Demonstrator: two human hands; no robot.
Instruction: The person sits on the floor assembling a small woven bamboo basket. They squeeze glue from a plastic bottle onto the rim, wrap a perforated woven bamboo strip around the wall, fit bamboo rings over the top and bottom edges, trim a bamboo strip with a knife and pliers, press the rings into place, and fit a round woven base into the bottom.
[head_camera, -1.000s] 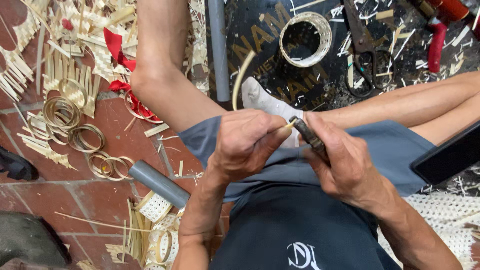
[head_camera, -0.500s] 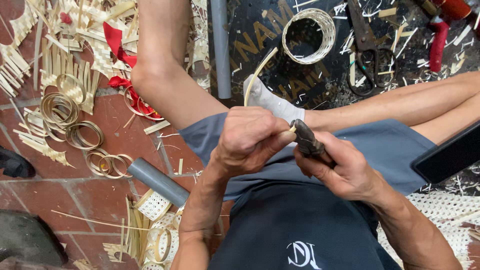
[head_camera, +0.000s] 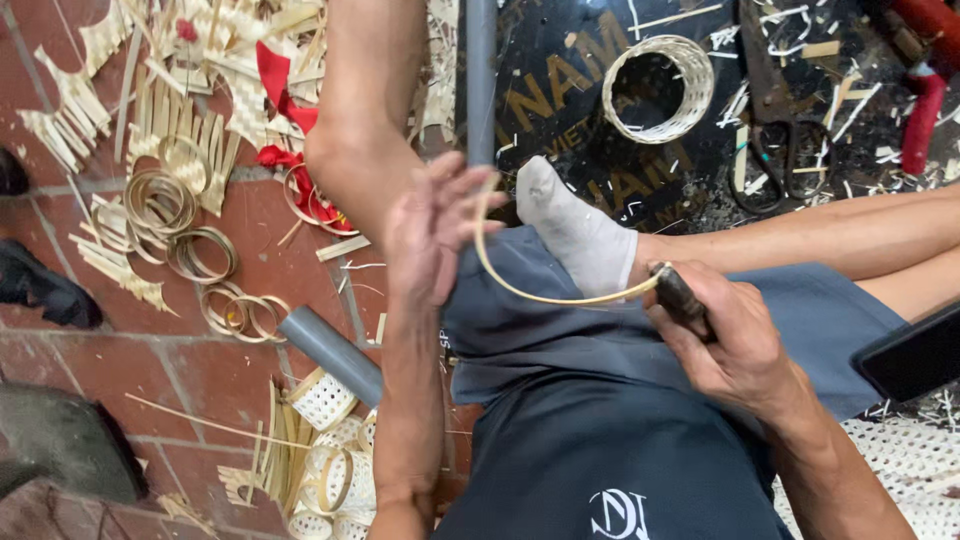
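My right hand (head_camera: 725, 345) grips a knife by its dark handle (head_camera: 682, 297) above my lap. A thin pale bamboo strip (head_camera: 540, 290) curves from the knife up toward my left hand (head_camera: 432, 225). That hand is raised over my left knee, fingers spread, pinching the strip's upper end between thumb and fingers. I sit cross-legged in blue shorts, with a foot in a grey sock (head_camera: 575, 232) just behind the strip.
Bamboo rings (head_camera: 190, 235) and slats litter the red brick floor at left. A grey pipe (head_camera: 325, 350) lies near small woven baskets (head_camera: 325, 400). A woven ring (head_camera: 655, 88), scissors (head_camera: 785, 165) and red-handled tool (head_camera: 920, 115) rest on the dark mat. A black phone (head_camera: 915, 352) at right.
My left hand has moved away from the knife, up and to the left, drawing the strip out into a long curve. My right hand stayed with the knife, shifting slightly right.
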